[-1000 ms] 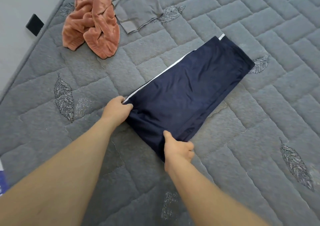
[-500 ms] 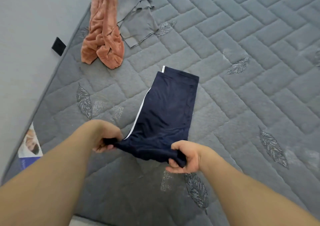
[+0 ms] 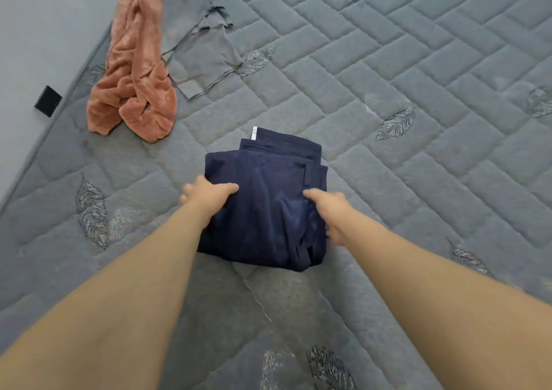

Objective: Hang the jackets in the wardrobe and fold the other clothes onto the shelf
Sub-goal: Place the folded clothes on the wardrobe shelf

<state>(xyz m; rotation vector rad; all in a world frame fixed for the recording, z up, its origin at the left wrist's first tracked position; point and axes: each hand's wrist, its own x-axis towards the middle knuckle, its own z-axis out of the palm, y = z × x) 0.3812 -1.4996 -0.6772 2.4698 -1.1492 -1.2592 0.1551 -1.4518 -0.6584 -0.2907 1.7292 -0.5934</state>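
So the navy shorts (image 3: 265, 204) are sitting folded over on themselves in the middle of the grey quilted mattress (image 3: 418, 61), with a lower layer and a bit of white trim poking out at the far end. Both hands are gripping the top fold: the left hand (image 3: 209, 195) is closing on the left edge with the thumb lying on top of the fabric, and the right hand (image 3: 331, 213) is pinching the right edge, thumb on top too, fingers tucked under where I can't really see them. Further up toward the left edge, a crumpled orange garment (image 3: 134, 76) is lying touching a flat grey top (image 3: 200, 58), both well apart from the shorts.
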